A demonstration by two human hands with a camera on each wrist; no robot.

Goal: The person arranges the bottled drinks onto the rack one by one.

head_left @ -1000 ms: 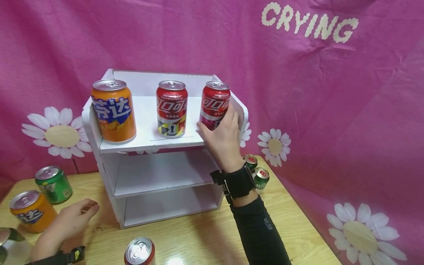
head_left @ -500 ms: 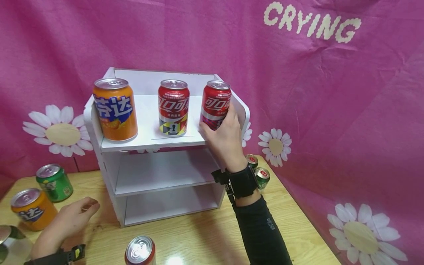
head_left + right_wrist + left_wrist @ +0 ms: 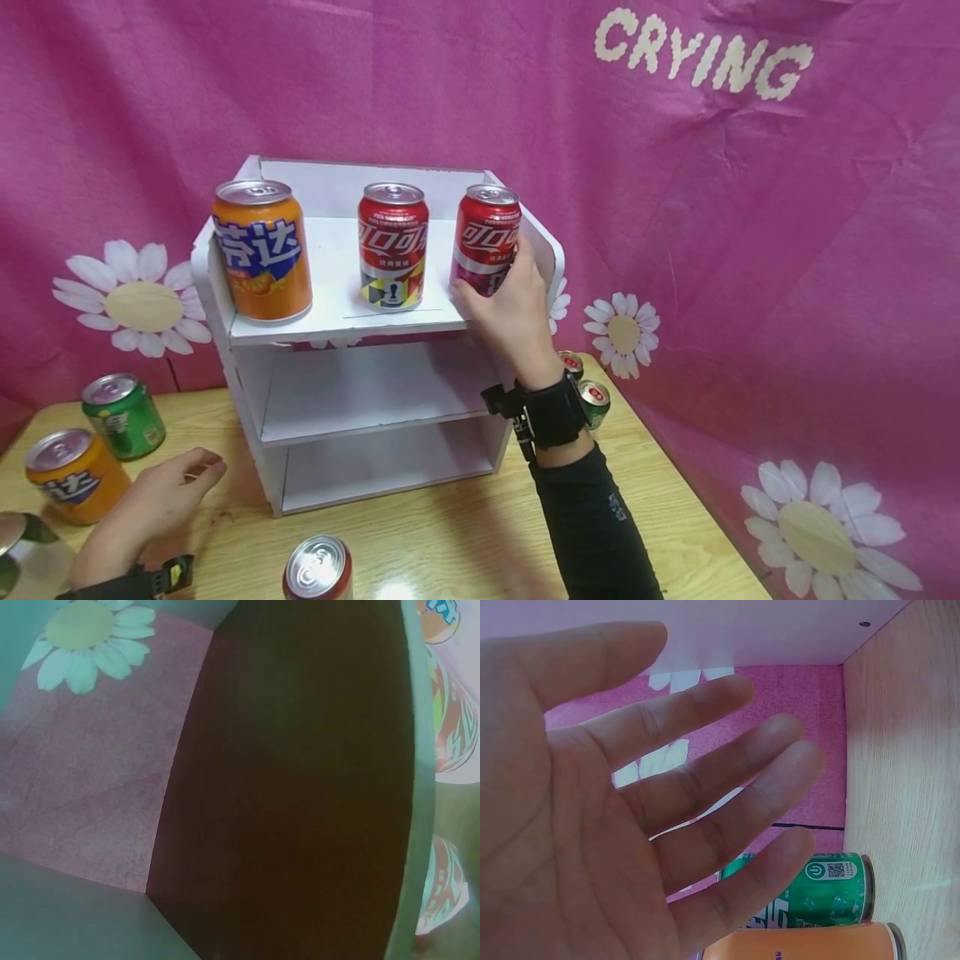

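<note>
In the head view my right hand grips a red cola can from its right side, thumb in front, low on the can. The can stands upright at the right end of the top level of a white shelf. A second red cola can stands at the middle of that level, and an orange soda can at its left end. My left hand hovers low over the table, left of the shelf, holding nothing; the left wrist view shows its palm and spread, relaxed fingers.
On the table at left stand a green can, another orange can and a partly cut-off can. A red can stands in front. Two green cans are right of the shelf. A pink cloth hangs behind.
The cola can in my right hand has shifted slightly left on the top level, the hand still around it. My left hand has stayed in place.
</note>
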